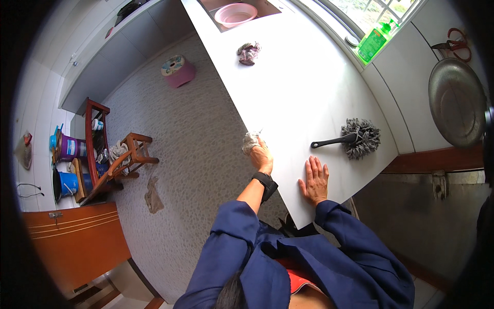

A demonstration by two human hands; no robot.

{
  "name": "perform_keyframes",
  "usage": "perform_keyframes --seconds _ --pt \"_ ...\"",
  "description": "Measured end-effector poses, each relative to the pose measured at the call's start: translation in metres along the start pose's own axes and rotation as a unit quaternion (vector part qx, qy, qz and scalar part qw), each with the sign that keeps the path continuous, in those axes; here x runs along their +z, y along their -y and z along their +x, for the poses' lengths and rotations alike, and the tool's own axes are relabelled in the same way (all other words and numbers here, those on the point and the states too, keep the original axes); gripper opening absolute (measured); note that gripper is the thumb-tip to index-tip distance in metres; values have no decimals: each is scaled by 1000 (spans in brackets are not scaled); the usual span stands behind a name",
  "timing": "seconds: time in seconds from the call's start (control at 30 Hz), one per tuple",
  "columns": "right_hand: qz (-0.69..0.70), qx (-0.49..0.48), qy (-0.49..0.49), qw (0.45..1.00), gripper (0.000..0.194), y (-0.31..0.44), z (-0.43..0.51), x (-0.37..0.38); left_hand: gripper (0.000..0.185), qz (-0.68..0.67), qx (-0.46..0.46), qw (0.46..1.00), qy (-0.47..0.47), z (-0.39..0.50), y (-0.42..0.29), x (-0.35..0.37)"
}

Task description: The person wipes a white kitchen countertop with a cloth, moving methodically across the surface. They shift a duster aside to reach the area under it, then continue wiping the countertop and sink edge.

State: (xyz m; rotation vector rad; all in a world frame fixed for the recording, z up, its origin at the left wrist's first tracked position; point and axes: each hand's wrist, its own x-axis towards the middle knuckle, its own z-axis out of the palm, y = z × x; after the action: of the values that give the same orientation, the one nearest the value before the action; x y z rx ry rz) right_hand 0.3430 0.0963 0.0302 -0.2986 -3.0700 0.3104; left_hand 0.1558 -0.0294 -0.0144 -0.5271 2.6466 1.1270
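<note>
My left hand (262,155) grips a crumpled pale cloth (251,141) at the left edge of the white countertop (287,112). Flat on the counter near its close corner rests my right hand (316,180), fingers spread a little and holding nothing. Just beyond its fingertips lies a duster brush (359,138) with a black handle and grey strands; the handle points left. A crumpled purple and grey cloth (249,53) lies farther up the counter, on the near side of the sink.
A pink basin (236,14) sits in the sink. On the window sill stands a green pump bottle (373,41). Scissors (457,45) and a metal colander (456,102) hang at right. On the floor are a pink stool (178,71), a wooden chair (137,150) and a rag (153,196).
</note>
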Motion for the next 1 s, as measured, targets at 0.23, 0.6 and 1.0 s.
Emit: perform_keyframes --seconds 0.23,0.6,1.0 --pt "-13 9 3 1000 73 1 1 0 65 -23 20 999 -33 33 -7 4" --pt "-2 12 5 1000 73 3 4 -4 58 6 54 996 -75 96 -15 15" --pt "1 12 9 1000 72 1 4 -3 60 0 43 997 -61 124 -44 -7"
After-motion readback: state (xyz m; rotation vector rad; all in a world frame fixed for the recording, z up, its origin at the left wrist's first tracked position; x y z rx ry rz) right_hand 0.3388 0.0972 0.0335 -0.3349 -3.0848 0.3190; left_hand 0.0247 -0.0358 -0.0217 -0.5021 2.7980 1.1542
